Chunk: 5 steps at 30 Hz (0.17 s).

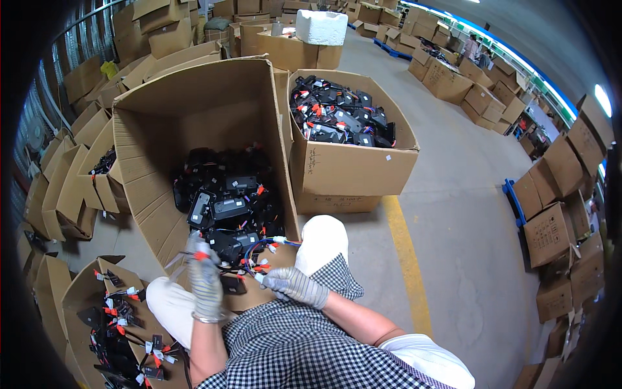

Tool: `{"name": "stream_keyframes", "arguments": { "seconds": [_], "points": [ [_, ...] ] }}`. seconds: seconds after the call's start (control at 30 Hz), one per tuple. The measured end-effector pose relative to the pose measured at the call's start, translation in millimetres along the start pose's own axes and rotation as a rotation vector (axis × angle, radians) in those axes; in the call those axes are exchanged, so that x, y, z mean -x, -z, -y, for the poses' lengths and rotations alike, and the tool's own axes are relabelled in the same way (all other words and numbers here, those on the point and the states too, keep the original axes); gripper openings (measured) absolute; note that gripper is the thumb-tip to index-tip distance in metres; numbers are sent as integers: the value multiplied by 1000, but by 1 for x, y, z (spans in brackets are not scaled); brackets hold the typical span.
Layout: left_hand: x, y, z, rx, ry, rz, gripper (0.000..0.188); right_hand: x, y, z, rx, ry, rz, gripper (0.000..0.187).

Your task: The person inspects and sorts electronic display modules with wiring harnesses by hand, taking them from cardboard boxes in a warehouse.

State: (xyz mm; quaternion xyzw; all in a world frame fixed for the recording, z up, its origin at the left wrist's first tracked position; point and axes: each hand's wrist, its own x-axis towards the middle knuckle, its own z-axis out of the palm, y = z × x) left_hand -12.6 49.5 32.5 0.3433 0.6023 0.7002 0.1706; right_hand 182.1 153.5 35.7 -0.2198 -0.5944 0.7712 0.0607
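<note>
My right hand (295,286), in a striped knit glove, is closed on a white wire connector (260,277) above my lap. Coloured wires (254,249) loop close beside it, with red and white plugs among them. My left hand (206,288), also gloved, is raised at the near edge of the large open carton (139,188). Its fingers are bent together and blurred, with a red piece (201,256) at their tips; what they grip is unclear. Black plastic modules (230,208) with leads lie piled in the carton just beyond my hands.
A second carton (353,170), full of similar modules, stands at the far right of the first. Another open carton (139,285) with wired parts sits at my lower left. Flattened and stacked boxes (554,233) line the right side. A yellow stripe (405,259) runs along the floor.
</note>
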Motion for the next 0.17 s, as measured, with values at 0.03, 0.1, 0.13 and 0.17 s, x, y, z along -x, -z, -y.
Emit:
{"name": "stream_keyframes", "arguments": {
  "seconds": [0.03, 0.1, 0.13, 0.17],
  "points": [
    [15, -5, 18, -25, 11, 59, 63, 6, -2, 5, -35, 45, -59, 30],
    [41, -10, 14, -133, 40, 315, 63, 16, -4, 13, 3, 74, -54, 29],
    [52, -8, 3, -187, 150, 456, 64, 20, -3, 11, -39, 55, -18, 30],
    [60, -3, 2, -186, 156, 453, 64, 22, -4, 6, -83, 35, 23, 32]
  ]
}}
